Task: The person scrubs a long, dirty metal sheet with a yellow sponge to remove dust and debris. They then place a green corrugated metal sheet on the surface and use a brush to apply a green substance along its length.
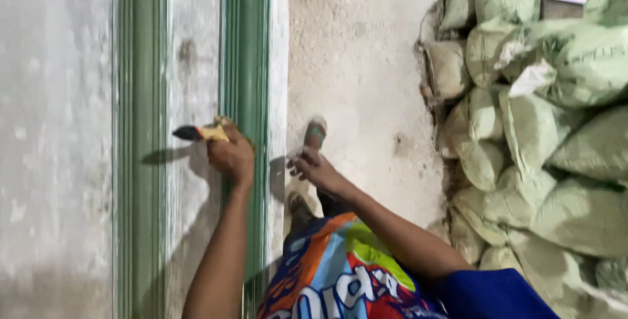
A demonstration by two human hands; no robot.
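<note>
Left grip [230, 157] holds a paintbrush [199, 133] by green mouldings [245, 64] — right grip [313, 167] loose; sacks [536, 129] crowd the floor.

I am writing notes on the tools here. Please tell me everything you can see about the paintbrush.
The paintbrush is small, with a yellowish handle and a dark bristle tip. It lies roughly level, the tip pointing left. The left hand grips its handle, hiding the handle's end. The bristles are in front of the pale panel between two green frame strips; whether they touch it cannot be told. Its shadow falls just below.
</note>
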